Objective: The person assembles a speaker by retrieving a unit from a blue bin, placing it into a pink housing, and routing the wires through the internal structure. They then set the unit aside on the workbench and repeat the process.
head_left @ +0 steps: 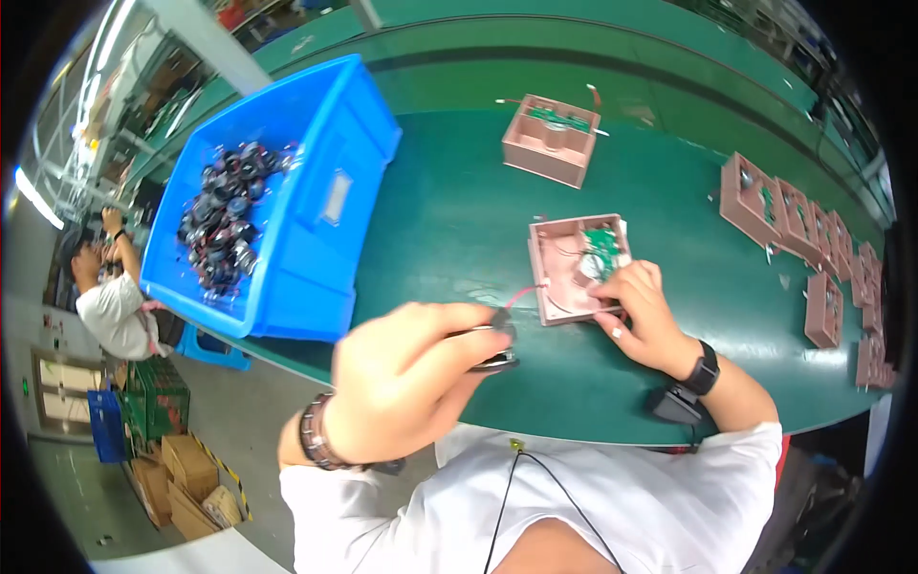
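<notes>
A pink open plastic case (559, 263) with a green circuit board (602, 251) inside lies on the green table in front of me. My right hand (643, 311) rests on its lower right corner, fingers pinching thin wires. My left hand (406, 373) is raised near the table's front edge and grips a small dark round part (497, 346). A red wire (526, 292) runs from that part to the case.
A blue bin (316, 220) of several dark round parts (225, 225) stands at the left. Another pink case (550, 139) lies farther back. A row of pink cases (813, 239) lines the right side. Another person (110, 297) works at far left; cardboard boxes (182, 478) sit on the floor.
</notes>
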`<state>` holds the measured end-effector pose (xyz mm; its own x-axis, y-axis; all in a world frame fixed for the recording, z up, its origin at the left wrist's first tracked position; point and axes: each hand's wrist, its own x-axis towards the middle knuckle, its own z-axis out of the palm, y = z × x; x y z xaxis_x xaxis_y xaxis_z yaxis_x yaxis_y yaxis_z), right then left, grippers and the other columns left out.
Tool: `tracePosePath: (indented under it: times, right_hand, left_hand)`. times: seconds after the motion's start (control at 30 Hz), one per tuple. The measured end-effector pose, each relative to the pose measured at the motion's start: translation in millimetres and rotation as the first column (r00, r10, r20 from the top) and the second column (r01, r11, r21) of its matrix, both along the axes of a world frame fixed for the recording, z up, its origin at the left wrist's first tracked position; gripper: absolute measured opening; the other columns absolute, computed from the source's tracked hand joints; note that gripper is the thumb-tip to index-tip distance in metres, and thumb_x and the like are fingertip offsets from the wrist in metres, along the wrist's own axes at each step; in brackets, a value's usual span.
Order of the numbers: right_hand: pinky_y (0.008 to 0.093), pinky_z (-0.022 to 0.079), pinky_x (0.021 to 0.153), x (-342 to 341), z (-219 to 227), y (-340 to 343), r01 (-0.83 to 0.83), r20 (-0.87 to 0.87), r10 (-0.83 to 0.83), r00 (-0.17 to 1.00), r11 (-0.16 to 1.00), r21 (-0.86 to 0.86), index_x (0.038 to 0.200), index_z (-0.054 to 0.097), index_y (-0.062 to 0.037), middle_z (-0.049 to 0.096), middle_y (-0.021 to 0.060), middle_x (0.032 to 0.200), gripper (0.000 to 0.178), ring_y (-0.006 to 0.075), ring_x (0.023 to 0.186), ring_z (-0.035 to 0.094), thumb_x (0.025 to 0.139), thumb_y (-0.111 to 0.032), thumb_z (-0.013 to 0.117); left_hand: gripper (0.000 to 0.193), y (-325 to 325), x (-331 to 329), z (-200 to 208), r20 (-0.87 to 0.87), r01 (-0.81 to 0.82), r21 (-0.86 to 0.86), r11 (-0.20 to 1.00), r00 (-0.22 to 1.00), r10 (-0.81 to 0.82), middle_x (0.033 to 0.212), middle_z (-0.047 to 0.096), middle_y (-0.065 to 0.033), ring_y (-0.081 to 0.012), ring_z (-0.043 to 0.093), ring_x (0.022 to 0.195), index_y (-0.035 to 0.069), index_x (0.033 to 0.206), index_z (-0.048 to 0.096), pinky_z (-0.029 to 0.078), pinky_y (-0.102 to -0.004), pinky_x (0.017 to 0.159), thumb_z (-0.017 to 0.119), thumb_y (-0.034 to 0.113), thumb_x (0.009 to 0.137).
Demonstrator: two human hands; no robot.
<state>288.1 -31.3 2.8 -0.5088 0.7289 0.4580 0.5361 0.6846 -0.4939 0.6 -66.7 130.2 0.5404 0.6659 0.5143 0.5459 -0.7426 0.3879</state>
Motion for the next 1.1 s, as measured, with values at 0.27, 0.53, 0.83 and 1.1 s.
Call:
tracePosePath:
  times: [0.27,0.53,0.83,1.1]
  right_hand:
    - [0.0432,0.036,0.091,10,-7,-13,-0.060,-0.055,0.062,0.997,0.998,0.023,0.116,0.053,-0.0069,0.058,0.0105,0.105,0.040,0.0294,0.096,0.054,0.078,-0.007,0.068]
    - [0.0426,0.037,0.089,12,-10,-17,0.067,-0.185,-0.051,0.982,0.994,0.084,0.117,0.052,-0.0059,0.058,0.0098,0.107,0.042,0.0287,0.096,0.054,0.078,-0.004,0.068]
    - [0.0418,0.036,0.084,8,42,-14,0.092,-0.139,-0.041,0.989,0.921,0.379,0.116,0.054,-0.0074,0.057,0.0064,0.106,0.043,0.0251,0.091,0.053,0.077,-0.012,0.072]
    - [0.0374,0.043,0.077,-48,41,-8,0.197,-0.040,-0.203,0.978,0.860,0.470,0.119,0.056,-0.0085,0.056,0.0067,0.110,0.051,0.0230,0.093,0.057,0.073,-0.017,0.077]
  left_hand:
    - [0.022,105,-3,-83,-0.157,-0.304,-0.126,0.944,0.946,0.284,0.099,0.066,-0.0099,-0.0314,0.066,0.081,0.008,0.100,0.062,0.052,-0.0365,0.068,0.070,0.009,0.080]
    - [0.024,113,-16,-68,-0.201,-0.351,-0.027,0.936,0.919,0.339,0.126,0.057,-0.0122,-0.0292,0.066,0.083,0.008,0.107,0.059,0.053,-0.0364,0.068,0.063,0.004,0.084]
    - [0.021,80,24,-56,0.713,0.413,-0.527,0.743,0.690,0.122,0.129,0.054,-0.0137,-0.0147,0.060,0.094,0.005,0.115,0.052,0.050,-0.0306,0.080,0.054,0.015,0.097]
    - [0.037,54,80,-72,0.837,0.655,-0.494,0.572,0.537,0.108,0.131,0.047,-0.0121,-0.0180,0.050,0.112,0.004,0.120,0.048,0.042,-0.0338,0.096,0.051,0.035,0.099]
